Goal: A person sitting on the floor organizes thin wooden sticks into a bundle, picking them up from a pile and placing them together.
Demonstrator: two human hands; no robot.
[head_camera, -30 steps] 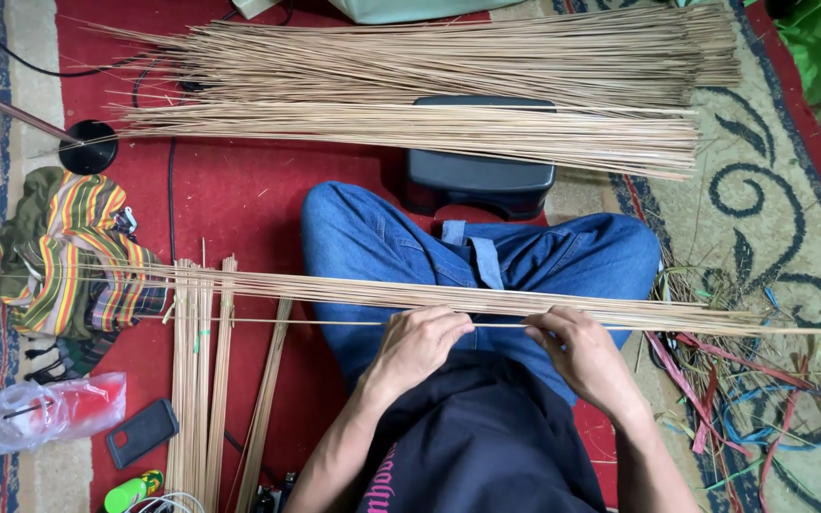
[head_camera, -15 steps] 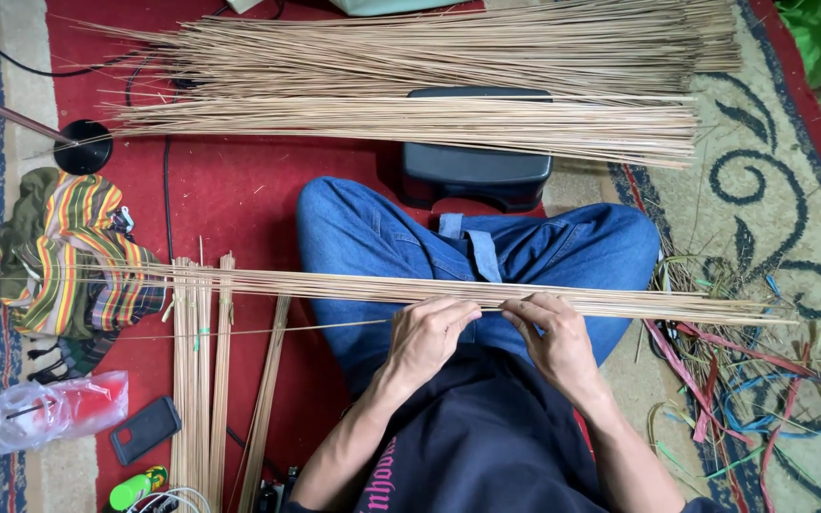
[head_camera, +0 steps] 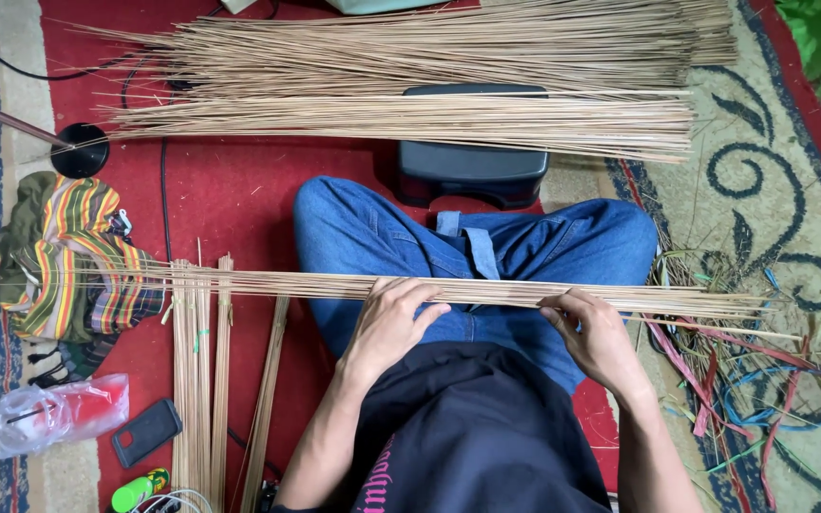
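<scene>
From the head camera, the floor is covered by a red carpet (head_camera: 230,204) with a patterned cream and dark blue rug (head_camera: 762,190) at the right side. The person sits cross-legged on it in blue jeans (head_camera: 486,242). Beyond the knees lies a wide heap of thin tan sticks (head_camera: 410,71), spread across the carpet and partly over a low black plastic stool (head_camera: 467,171). At the left lie a striped, many-coloured cloth (head_camera: 68,256), a clear plastic bag (head_camera: 54,413) with something red inside, and a dark phone (head_camera: 144,432). Tied bundles of sticks (head_camera: 197,380) lie lengthwise beside the left leg. At the right, coloured strips and plant scraps (head_camera: 753,389) are scattered over the rug.

Across the lap runs a long, flat bundle of thin sticks (head_camera: 486,290) — pale tan, straight, even in thickness, reaching from over the striped cloth to over the scraps at the right. The left hand (head_camera: 387,328) lies on it with fingers stretched flat over the sticks, its grip released rather than clenched. The right hand (head_camera: 596,332) pinches the bundle's near edge — fingers curled on the sticks, grasping them.
</scene>
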